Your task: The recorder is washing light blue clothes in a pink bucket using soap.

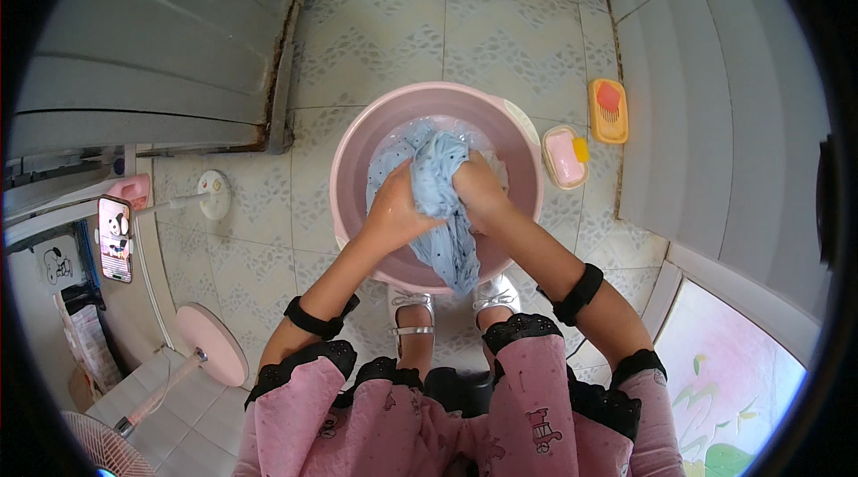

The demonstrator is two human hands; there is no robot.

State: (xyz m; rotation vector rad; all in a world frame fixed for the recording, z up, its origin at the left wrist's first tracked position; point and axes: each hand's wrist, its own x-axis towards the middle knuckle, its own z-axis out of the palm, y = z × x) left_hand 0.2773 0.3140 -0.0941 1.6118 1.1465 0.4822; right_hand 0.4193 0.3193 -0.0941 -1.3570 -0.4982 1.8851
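Observation:
A light blue garment with small dark dots [436, 169] is bunched up over a pink basin [344, 146]. My left hand [396, 205] is closed around the bunch from the left side. From the right, my right hand [480, 189] grips the same cloth, with its fingertips partly hidden in the folds. One end of the garment hangs toward the basin's near rim, and more of the dotted cloth lies inside on the left. Whitish, sudsy-looking water shows at the far side of the basin.
Right of the basin, a soap dish [565, 158] holds a pink bar and a yellow piece; beyond it lies an orange-yellow tray [609, 111] with a brush. A phone [114, 238] is mounted at left above a round white base [214, 195]. My silver shoes [413, 321] stand against the basin's near side.

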